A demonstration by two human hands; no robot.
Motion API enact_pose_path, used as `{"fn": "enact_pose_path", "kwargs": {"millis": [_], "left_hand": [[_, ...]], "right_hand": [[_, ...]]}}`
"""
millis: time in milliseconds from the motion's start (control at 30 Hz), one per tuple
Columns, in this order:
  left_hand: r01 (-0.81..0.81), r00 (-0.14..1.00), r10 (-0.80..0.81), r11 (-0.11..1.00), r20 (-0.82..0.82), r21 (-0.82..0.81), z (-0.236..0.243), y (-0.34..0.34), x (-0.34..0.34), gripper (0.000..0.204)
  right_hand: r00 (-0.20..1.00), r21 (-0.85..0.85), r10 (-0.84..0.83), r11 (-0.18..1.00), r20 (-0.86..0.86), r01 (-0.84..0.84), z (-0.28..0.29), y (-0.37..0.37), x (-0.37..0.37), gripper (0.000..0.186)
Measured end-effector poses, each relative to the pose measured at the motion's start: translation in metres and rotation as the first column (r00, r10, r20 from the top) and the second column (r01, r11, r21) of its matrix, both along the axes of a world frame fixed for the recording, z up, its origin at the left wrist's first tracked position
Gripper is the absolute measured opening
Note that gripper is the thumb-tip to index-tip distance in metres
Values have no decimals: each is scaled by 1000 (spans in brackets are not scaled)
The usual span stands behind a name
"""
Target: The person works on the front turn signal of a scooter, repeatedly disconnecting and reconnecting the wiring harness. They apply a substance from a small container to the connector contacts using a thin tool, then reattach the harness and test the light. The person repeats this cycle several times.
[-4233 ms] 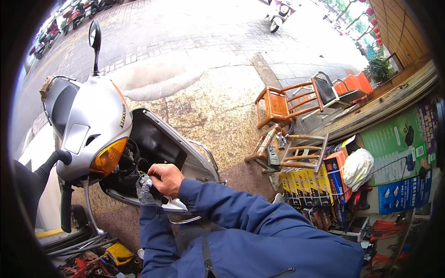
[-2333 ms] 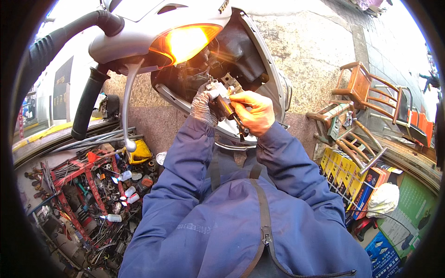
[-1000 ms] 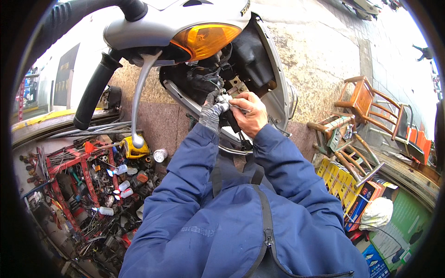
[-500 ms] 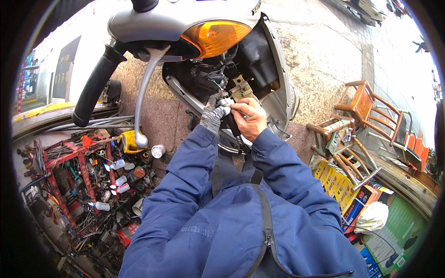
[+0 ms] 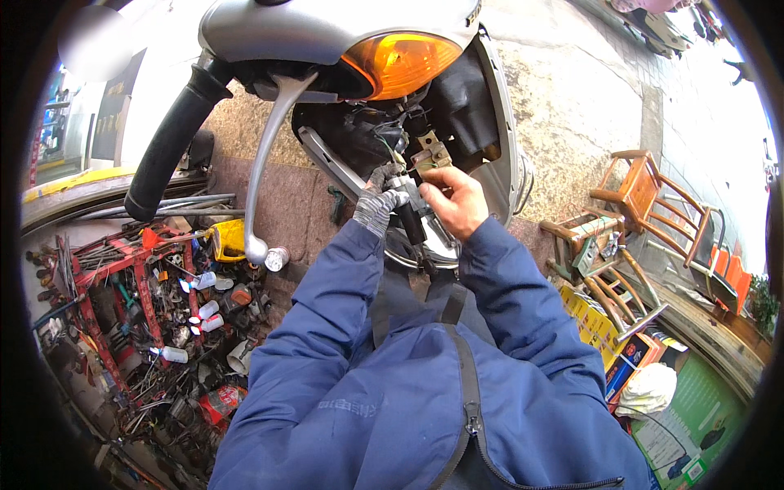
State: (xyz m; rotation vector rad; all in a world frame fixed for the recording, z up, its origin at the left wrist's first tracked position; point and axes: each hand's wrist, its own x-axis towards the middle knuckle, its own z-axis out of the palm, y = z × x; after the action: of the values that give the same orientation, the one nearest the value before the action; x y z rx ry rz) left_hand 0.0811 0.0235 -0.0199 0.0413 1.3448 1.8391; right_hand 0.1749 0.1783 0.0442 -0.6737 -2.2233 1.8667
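Observation:
My left hand (image 5: 381,198), in a grey knit glove, is closed around a small metal part with a black cylinder (image 5: 411,222) at its lower end. Part of it is hidden by the glove. Just to its right is my bare right hand (image 5: 459,202), its thumb and forefinger curved and slightly apart, with nothing visible between them. Both are at the open front of a silver scooter (image 5: 286,28), where wires (image 5: 386,140) and a brass-coloured bracket (image 5: 431,152) show in the black cavity (image 5: 457,102).
A black handlebar grip (image 5: 175,143) and brake lever (image 5: 265,155) jut out at upper left, beside an orange turn signal (image 5: 402,64). Lower left lies a heap of tools and bottles around a red rack (image 5: 147,306). Wooden chairs (image 5: 633,192) and boxes (image 5: 596,322) stand right.
My right hand has drawn back slightly to the right from the metal part, its fingers loosening. My left hand still holds the part. The scooter's front has shifted a little right in view.

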Motion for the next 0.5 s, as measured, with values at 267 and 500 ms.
{"fn": "enact_pose_path", "kwargs": {"millis": [267,500], "left_hand": [[12,990,-8,1000,144,-27,-18,-3,-9,45],[-137,970,108,983,220,119,-2,-2,2,39]], "right_hand": [[965,-293,191,947,178,-134,-21,20,-40,28],[958,-402,202,909,202,-107,-13,4,-1,46]]}}
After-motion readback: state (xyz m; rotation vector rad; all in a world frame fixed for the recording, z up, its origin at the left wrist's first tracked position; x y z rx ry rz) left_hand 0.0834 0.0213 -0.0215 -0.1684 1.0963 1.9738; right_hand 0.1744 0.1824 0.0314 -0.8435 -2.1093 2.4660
